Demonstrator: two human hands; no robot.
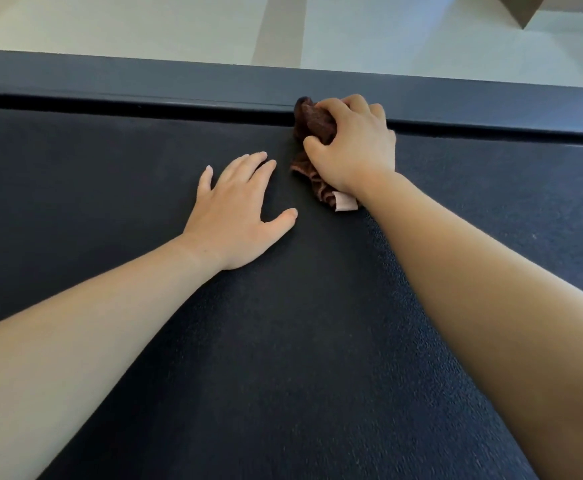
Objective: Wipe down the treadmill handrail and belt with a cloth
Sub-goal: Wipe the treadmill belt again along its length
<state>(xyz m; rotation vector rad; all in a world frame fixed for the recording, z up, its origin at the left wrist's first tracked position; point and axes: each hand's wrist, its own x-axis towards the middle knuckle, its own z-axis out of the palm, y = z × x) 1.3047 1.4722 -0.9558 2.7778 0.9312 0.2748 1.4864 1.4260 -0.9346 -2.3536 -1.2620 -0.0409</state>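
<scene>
Brown terry cloth (pixel 314 124), bunched into a wad with a pale tag (pixel 345 202) showing at its near end, lies on the black treadmill belt (pixel 283 341) right against the dark grey side rail (pixel 144 81) at the belt's far edge. The right hand (pixel 356 147) presses down on the cloth, fingers curled tight around it, thumb on the side facing the other hand. The left hand (pixel 234 209) lies flat on the belt just beside the cloth, palm down, fingers spread and holding nothing. Beyond the side rail, pale floor (pixel 144 22) shows, with a brown box corner (pixel 522 8) at its far side.
</scene>
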